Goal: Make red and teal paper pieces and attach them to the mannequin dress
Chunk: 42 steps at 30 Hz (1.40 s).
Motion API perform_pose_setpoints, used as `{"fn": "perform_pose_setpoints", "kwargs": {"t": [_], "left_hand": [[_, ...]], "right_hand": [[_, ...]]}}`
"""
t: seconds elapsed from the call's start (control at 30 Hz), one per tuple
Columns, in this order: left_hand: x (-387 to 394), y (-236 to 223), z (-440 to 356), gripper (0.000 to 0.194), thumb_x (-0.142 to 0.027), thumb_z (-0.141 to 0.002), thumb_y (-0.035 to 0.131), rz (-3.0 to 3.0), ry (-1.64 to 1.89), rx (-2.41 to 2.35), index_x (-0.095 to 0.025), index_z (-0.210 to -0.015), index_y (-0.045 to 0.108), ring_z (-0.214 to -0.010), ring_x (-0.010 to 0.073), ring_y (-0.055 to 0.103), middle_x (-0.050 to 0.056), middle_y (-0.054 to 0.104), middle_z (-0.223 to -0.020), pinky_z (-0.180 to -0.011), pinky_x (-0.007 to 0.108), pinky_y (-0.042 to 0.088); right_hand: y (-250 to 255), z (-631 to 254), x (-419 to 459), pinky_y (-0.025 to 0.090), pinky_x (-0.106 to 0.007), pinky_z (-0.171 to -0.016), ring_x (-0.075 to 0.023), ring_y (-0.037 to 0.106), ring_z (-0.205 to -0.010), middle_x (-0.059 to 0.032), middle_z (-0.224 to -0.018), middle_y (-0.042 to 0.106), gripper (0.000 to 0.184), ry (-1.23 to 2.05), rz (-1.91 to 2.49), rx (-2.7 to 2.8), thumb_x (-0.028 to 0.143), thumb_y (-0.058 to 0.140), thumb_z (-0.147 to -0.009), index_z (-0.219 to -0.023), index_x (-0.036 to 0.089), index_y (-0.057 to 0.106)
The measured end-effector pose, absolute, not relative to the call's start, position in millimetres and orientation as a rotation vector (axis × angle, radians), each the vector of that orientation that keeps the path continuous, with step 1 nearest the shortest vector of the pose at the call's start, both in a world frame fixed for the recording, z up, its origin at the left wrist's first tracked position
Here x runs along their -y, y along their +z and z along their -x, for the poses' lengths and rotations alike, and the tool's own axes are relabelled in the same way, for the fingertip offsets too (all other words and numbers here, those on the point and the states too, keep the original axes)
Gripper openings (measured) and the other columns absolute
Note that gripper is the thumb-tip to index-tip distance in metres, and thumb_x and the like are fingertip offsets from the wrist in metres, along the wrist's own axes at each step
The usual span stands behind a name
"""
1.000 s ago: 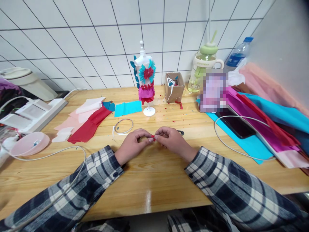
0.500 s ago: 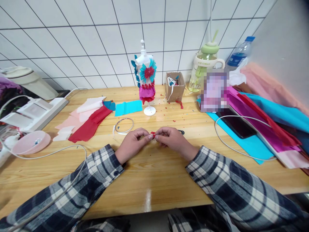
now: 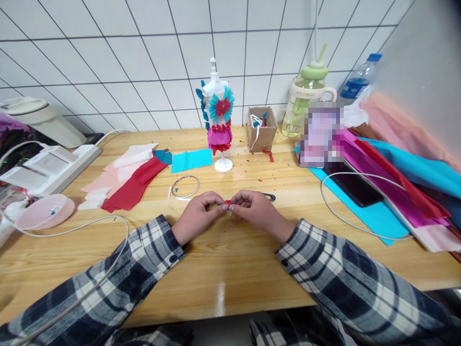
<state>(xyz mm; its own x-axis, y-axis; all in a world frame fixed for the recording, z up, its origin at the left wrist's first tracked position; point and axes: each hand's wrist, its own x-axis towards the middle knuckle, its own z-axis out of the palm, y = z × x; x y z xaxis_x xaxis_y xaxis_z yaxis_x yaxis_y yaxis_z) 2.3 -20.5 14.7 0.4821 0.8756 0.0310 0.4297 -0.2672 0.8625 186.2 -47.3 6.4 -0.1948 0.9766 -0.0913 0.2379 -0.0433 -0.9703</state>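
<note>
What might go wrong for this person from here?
The small red piece pinched between the left fingers and right fingers might slip or tear. The white cable crossing the left sleeve also runs by the pink bowl, so a sharp arm movement might drag it and jostle the bowl.

Bright, even light here, seemingly from above, and there's a white streak of glare on the bench [image 3: 230,269] near its front edge! Shadows are soft; underneath it's murky. Look at the tiled wall [image 3: 230,53], lines slanting hard at left. Grey panel [image 3: 425,86] blurry, corner black, a pixelated block [image 3: 320,137] at right, and the red scrap [image 3: 227,202] too small for detail.
</note>
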Motion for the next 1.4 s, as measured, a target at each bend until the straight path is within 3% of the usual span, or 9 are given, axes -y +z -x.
{"fn": "perform_pose_setpoints", "kwargs": {"t": [0.2,0.37,0.57,0.83,0.97,1.23,1.4], "left_hand": [[20,14,-2,0.024,-0.040,-0.081,0.060,-1.925,0.652,-1.110,-0.018,-0.077,0.068,-0.081,0.0185,0.061,0.004,0.066,-0.081,-0.077,0.030,0.047],[22,21,-4,0.025,-0.041,-0.081,0.061,-2.039,0.674,-1.137,-0.020,-0.091,0.068,-0.088,0.0207,0.061,0.005,0.069,-0.090,-0.084,0.034,0.045],[22,23,-4,0.017,-0.035,-0.079,0.062,-2.064,0.661,-1.154,-0.019,-0.078,0.069,-0.083,0.0197,0.060,0.004,0.067,-0.083,-0.082,0.034,0.045],[21,20,-2,0.023,-0.038,-0.078,0.062,-1.767,0.724,-1.173,-0.016,-0.079,0.067,-0.080,0.0184,0.061,0.004,0.069,-0.082,-0.076,0.030,0.047],[21,19,-3,0.024,-0.039,-0.077,0.064,-1.730,0.751,-1.188,-0.016,-0.078,0.067,-0.080,0.0188,0.061,0.004,0.069,-0.081,-0.074,0.030,0.047],[22,20,-2,0.028,-0.040,-0.077,0.065,-1.764,0.783,-1.160,-0.017,-0.093,0.068,-0.086,0.0204,0.062,0.006,0.069,-0.090,-0.080,0.033,0.048],[20,22,-1,0.020,-0.038,-0.078,0.064,-1.941,0.779,-1.155,-0.019,-0.079,0.070,-0.087,0.0208,0.061,0.006,0.067,-0.087,-0.083,0.034,0.047]], "right_hand": [[5,-188,45,0.041,-0.020,-0.051,-0.0086,0.052,-0.054,0.0015,-0.063,0.060,0.015,1.301,1.386,1.525,0.030,0.063,-0.073,-0.076,0.015,0.063],[5,-187,47,0.039,-0.020,-0.051,-0.0086,0.052,-0.054,0.0019,-0.062,0.060,0.010,1.236,1.408,1.605,0.027,0.062,-0.073,-0.074,0.017,0.063],[6,-185,48,0.040,-0.022,-0.054,-0.0097,0.054,-0.057,0.0013,-0.065,0.062,0.007,1.135,1.434,1.721,0.024,0.062,-0.073,-0.072,0.018,0.065],[11,-186,48,0.044,-0.023,-0.055,-0.0103,0.056,-0.059,-0.0001,-0.072,0.063,0.017,1.288,1.347,1.493,0.031,0.061,-0.076,-0.085,0.016,0.063],[8,-183,50,0.045,-0.023,-0.057,-0.0109,0.058,-0.063,-0.0009,-0.076,0.065,0.016,1.339,1.290,1.444,0.030,0.065,-0.072,-0.081,0.017,0.062],[8,-182,51,0.044,-0.023,-0.056,-0.0106,0.056,-0.060,-0.0005,-0.074,0.065,0.012,1.170,1.366,1.444,0.029,0.061,-0.075,-0.078,0.018,0.062],[4,-182,51,0.043,-0.023,-0.057,-0.0108,0.056,-0.060,0.0004,-0.071,0.065,0.005,1.004,1.380,1.619,0.023,0.061,-0.074,-0.076,0.019,0.063]]}}
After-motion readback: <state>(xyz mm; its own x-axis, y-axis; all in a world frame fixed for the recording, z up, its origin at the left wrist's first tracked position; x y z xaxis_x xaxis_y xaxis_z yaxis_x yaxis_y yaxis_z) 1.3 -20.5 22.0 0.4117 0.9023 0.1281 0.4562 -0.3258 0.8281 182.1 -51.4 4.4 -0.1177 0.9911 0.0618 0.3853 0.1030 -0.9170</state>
